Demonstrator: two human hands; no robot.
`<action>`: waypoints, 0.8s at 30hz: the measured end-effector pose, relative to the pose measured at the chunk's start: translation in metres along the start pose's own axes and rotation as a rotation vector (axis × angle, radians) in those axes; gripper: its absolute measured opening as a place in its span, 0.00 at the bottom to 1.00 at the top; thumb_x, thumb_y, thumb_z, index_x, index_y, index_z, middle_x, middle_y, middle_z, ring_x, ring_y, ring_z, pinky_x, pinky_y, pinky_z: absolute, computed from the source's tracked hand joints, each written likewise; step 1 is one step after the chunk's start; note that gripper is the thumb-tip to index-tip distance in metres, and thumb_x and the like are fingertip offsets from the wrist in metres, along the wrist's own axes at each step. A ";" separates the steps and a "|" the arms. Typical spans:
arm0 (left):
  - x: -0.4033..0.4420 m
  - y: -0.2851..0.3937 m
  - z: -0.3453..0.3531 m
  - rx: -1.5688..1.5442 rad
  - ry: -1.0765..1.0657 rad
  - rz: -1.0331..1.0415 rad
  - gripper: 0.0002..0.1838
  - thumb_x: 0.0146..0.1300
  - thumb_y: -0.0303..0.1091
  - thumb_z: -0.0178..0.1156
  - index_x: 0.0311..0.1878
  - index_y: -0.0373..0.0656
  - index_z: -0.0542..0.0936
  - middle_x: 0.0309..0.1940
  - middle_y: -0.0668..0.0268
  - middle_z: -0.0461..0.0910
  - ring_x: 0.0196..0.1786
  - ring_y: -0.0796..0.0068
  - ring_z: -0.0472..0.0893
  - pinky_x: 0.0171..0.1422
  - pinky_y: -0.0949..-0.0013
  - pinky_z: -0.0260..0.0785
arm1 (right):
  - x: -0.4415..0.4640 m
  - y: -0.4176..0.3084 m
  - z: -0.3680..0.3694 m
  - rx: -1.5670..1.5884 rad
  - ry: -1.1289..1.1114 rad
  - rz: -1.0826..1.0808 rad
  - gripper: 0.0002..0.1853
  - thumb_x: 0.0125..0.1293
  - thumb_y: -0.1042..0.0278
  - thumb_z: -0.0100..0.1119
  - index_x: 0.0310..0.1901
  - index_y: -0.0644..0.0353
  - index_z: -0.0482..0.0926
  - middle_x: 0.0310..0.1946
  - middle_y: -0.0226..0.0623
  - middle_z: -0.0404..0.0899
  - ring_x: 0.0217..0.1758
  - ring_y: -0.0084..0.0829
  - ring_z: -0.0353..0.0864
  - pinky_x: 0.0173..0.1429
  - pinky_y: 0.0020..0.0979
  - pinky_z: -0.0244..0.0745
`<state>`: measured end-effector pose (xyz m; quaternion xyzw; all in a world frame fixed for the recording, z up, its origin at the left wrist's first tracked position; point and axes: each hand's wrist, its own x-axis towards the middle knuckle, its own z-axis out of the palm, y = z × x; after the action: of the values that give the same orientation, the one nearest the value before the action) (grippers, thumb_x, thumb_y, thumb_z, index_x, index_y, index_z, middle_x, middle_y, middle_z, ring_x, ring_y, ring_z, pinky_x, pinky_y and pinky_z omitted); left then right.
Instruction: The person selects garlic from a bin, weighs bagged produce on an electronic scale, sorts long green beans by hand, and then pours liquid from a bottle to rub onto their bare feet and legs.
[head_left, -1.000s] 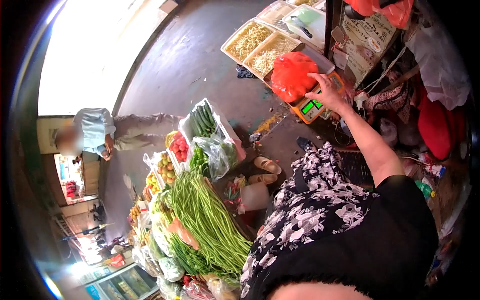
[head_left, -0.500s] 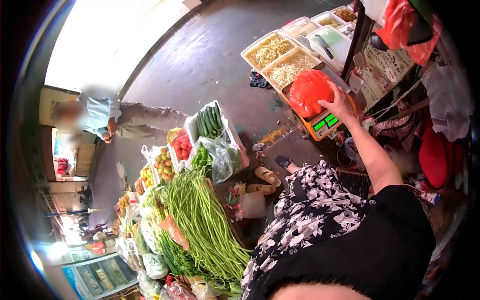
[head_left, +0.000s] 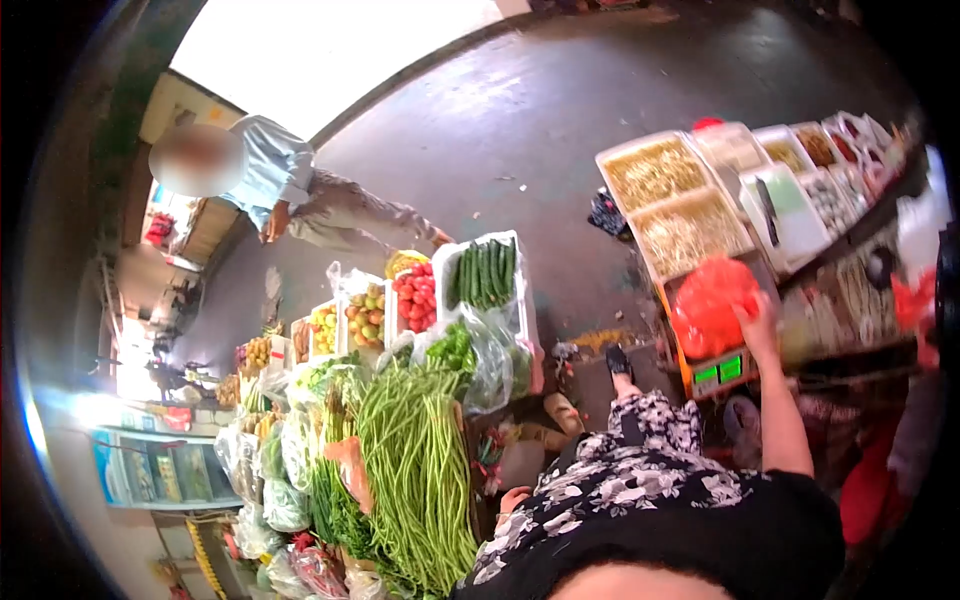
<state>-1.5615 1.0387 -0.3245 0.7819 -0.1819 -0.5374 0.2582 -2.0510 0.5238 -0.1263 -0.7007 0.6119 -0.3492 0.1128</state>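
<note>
A full red plastic bag rests on the orange scale, whose green display is lit. My right hand grips the bag's right edge, the thumb in front and the other fingers partly hidden. Beside the patterned clothing at the lower middle, a small part of my left hand shows; its fingers are mostly hidden. Just above the scale sit tubs of bean sprouts.
Long green beans lie left of my body. Behind them stand crates of cucumbers, tomatoes and other fruit. A knife lies on a white tub. A person in a light blue shirt stands at the upper left.
The view has swung so that the scale and bag appear lower and farther right. My right hand has gone from spread fingers by the bag to gripping its edge. Part of my left hand now shows.
</note>
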 end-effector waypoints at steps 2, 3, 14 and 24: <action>0.025 0.050 -0.006 -0.028 -0.005 -0.040 0.19 0.54 0.31 0.58 0.50 0.35 0.80 0.36 0.59 0.84 0.39 0.75 0.83 0.47 0.73 0.74 | 0.000 0.008 0.009 0.251 -0.104 0.205 0.19 0.57 0.69 0.66 0.48 0.64 0.74 0.42 0.37 0.77 0.46 0.33 0.77 0.51 0.33 0.72; 0.031 0.089 0.002 -0.208 0.025 -0.147 0.19 0.54 0.28 0.56 0.51 0.36 0.79 0.34 0.61 0.84 0.36 0.74 0.83 0.42 0.72 0.75 | 0.001 0.012 0.012 0.247 -0.085 0.233 0.16 0.57 0.73 0.63 0.47 0.65 0.74 0.41 0.35 0.77 0.45 0.29 0.76 0.51 0.31 0.72; 0.090 0.321 0.027 -0.259 0.088 0.000 0.18 0.55 0.25 0.51 0.49 0.40 0.79 0.23 0.64 0.80 0.16 0.78 0.71 0.19 0.73 0.62 | 0.070 -0.016 -0.001 0.247 -0.300 0.113 0.21 0.45 0.87 0.41 0.41 0.67 0.78 0.38 0.43 0.80 0.48 0.37 0.78 0.56 0.31 0.70; 0.161 0.437 0.009 0.070 0.082 0.039 0.15 0.50 0.26 0.55 0.42 0.42 0.84 0.24 0.64 0.83 0.23 0.74 0.79 0.31 0.70 0.72 | 0.059 -0.045 -0.032 0.616 -0.406 0.424 0.17 0.46 0.87 0.49 0.38 0.64 0.79 0.34 0.28 0.79 0.40 0.22 0.77 0.48 0.24 0.72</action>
<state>-1.5152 0.5969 -0.1852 0.8082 -0.2050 -0.4932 0.2481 -2.0354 0.4875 -0.0556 -0.5473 0.5751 -0.3396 0.5043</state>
